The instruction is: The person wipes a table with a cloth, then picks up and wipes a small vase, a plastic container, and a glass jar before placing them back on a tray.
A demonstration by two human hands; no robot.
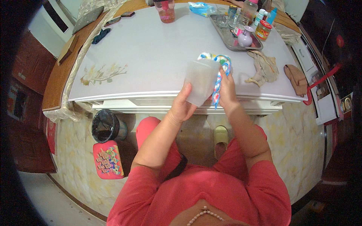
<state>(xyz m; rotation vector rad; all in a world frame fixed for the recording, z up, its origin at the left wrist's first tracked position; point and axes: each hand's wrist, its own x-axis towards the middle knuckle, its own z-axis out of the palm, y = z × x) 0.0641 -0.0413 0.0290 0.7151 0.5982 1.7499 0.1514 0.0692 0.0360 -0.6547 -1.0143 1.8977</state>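
My left hand (183, 102) grips the lower left side of a translucent, frosted flat sheet or pouch (201, 82), thumb on its face. On the other side, my right hand (227, 88) holds a knitted or braided piece (217, 84) in white, blue and several bright colours. This piece runs along the right edge of the frosted item and shows above its top edge. Whether it lies behind or partly inside cannot be told. Both things are held up above the front edge of the white table (152, 65).
A metal tray (223, 36) with glasses, bottles and a lilac vase (245, 39) stands at the back right. A crumpled cloth (263, 67) and a folded brown cloth (295, 79) lie right. A drink cup (166, 12) stands behind. On the floor are a lined bin (105, 127) and a stool (108, 160).
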